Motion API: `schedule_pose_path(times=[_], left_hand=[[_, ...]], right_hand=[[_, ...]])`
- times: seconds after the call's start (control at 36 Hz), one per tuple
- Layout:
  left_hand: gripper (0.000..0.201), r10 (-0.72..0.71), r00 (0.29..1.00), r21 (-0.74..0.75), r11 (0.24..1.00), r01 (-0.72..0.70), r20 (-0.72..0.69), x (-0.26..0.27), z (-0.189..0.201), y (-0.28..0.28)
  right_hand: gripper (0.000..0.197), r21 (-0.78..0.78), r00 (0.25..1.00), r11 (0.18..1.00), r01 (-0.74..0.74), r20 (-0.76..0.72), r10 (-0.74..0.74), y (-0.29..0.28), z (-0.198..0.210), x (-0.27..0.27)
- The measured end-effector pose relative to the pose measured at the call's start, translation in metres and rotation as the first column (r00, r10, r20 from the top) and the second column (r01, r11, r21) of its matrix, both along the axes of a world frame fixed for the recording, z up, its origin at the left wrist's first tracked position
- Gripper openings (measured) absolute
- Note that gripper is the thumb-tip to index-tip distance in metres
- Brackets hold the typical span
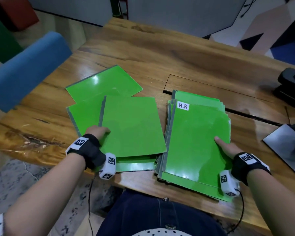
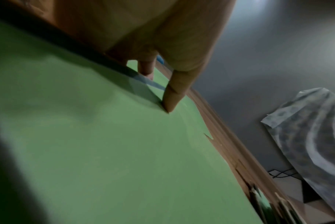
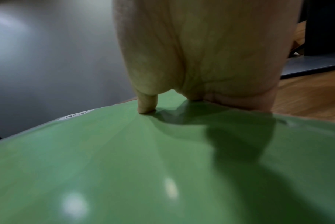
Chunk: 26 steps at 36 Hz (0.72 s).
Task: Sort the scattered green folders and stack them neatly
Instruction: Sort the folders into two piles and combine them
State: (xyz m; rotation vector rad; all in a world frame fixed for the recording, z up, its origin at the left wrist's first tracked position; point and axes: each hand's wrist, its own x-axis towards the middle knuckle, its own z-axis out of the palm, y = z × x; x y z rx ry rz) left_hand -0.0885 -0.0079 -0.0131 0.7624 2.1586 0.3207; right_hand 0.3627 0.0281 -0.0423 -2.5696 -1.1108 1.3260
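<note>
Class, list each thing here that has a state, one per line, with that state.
Left hand: grips the top loose folder.
Right hand: thumb presses on the stack.
Loose folders: overlapping, askew.
Stack: uneven, H.R label on top.

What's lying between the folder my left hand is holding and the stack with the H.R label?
Nothing: in the head view a narrow strip of bare wooden table separates the held folder from the labelled stack.
</note>
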Motion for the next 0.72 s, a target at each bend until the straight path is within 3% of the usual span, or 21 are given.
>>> schedule_pose_path(times=[0.08, 0.14, 0.31, 0.39, 0.47, 0.53, 0.64, 0.72], left_hand=[[0.045, 0.053, 0.998, 0.141, 0.988, -0.055, 0.021, 0.008, 0.018, 0.005], [0.049, 0.038, 0.997, 0.229, 0.973, -0.022, -0.065, 0.018, 0.037, 0.011], [0.034, -0.092, 0.885, 0.439, 0.842, 0.314, -0.457, 0.057, 0.107, 0.033], [0.031, -0.128, 0.849, 0.509, 0.751, 0.42, -0.513, 0.073, 0.138, 0.044], [0.026, -0.15, 0.867, 0.579, 0.688, 0.437, -0.476, 0.084, 0.161, 0.056], [0.026, -0.178, 0.911, 0.613, 0.69, 0.385, -0.372, 0.09, 0.169, 0.062], [0.032, -0.261, 0.963, 0.602, 0.759, 0.248, -0.068, 0.109, 0.156, 0.065], [0.045, -0.32, 0.945, 0.491, 0.836, 0.246, 0.07, 0.129, 0.12, 0.052]], right_hand=[[0.093, 0.003, 1.0, 1.0, -0.004, -0.003, 0.004, 0.001, -0.002, 0.001], [0.092, 0.002, 1.0, 1.0, -0.001, -0.009, 0.001, 0.001, -0.001, 0.001], [0.091, 0.013, 1.0, 1.0, 0.005, -0.007, -0.005, 0.001, -0.002, 0.002], [0.092, 0.01, 0.999, 1.0, 0.018, -0.028, -0.018, 0.002, -0.001, 0.002], [0.095, 0.003, 0.998, 0.999, 0.039, -0.049, -0.039, 0.003, -0.002, 0.004], [0.095, -0.011, 0.998, 0.999, 0.032, -0.059, -0.033, 0.001, -0.001, 0.005], [0.113, -0.01, 0.994, 1.0, 0.009, -0.112, -0.011, 0.007, -0.022, 0.027], [0.089, -0.001, 0.99, 1.0, 0.02, -0.141, -0.02, 0.007, -0.024, 0.03]])
